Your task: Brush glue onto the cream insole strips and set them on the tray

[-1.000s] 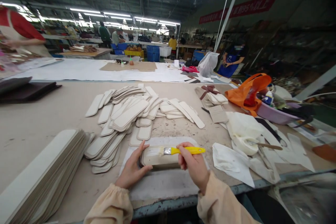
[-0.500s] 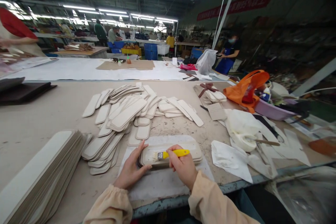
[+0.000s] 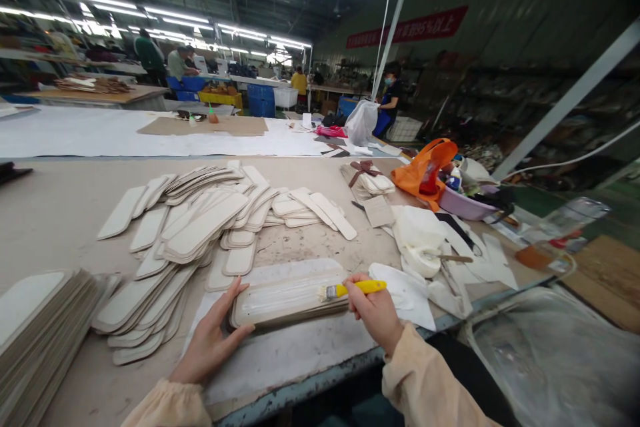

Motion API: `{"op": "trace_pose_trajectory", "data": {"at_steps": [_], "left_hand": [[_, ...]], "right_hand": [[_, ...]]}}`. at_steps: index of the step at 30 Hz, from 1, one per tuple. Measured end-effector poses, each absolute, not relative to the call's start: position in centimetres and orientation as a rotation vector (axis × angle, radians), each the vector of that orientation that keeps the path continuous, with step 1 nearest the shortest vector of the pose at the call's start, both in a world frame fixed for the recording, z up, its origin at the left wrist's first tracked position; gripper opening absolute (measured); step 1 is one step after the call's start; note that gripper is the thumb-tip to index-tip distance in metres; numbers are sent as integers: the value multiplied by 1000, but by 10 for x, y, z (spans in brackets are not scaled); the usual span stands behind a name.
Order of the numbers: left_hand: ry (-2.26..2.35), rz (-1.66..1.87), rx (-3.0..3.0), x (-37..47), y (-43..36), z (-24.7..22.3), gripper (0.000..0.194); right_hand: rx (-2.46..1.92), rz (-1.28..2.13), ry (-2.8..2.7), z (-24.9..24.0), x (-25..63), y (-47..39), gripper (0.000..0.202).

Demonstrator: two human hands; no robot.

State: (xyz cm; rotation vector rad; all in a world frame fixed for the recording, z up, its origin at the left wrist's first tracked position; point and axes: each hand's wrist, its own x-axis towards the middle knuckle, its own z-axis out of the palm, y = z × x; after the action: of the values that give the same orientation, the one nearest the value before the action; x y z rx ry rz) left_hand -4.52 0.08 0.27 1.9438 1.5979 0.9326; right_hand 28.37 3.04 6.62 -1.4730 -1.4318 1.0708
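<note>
My right hand (image 3: 374, 308) is closed round the yellow handle of a paintbrush (image 3: 356, 288). The bristles touch the top of a stack of pale, round-cornered panels (image 3: 287, 293), where wet-looking white streaks run lengthwise. At the left end of that stack, my left hand (image 3: 217, 331) rests with thumb and fingers spread around the edge, holding nothing up. Under the stack lies a white paper sheet (image 3: 295, 355). Loose piles of similar panels (image 3: 205, 220) spread behind it, and a tall leaning row of them (image 3: 45, 333) stands at the left.
To the right are a white cloth bundle (image 3: 417, 237) with a wooden stick (image 3: 456, 258), and a purple basin (image 3: 467, 203) beside an orange bag (image 3: 425, 170). A tied bundle of panels (image 3: 369, 180) lies further back. The table's blue-grey edge (image 3: 320, 380) runs in front. Co-workers stand in the background.
The brush has moved right along the top panel, towards its right end. My left hand stays at the stack's left end. The whole view has turned to the right.
</note>
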Motion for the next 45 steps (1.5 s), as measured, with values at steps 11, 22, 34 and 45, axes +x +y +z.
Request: {"op": "trace_pose_trajectory", "data": {"at_steps": [11,22,34,45], "left_hand": [[1617,930,1925,-43,1,2,75],[1668,569,2006,-55,18,14,110],[1648,530,2220,-50,13,20,100],[1573,458,2413,-50,21,18,108]], "right_hand": [[-1485,812,-1374,76,333,28,25],[-1207,893,-955,56,354,32,37],[-1173,813,-982,33,368,34,35],[-1152,779,-1191,31,361,30,28]]}}
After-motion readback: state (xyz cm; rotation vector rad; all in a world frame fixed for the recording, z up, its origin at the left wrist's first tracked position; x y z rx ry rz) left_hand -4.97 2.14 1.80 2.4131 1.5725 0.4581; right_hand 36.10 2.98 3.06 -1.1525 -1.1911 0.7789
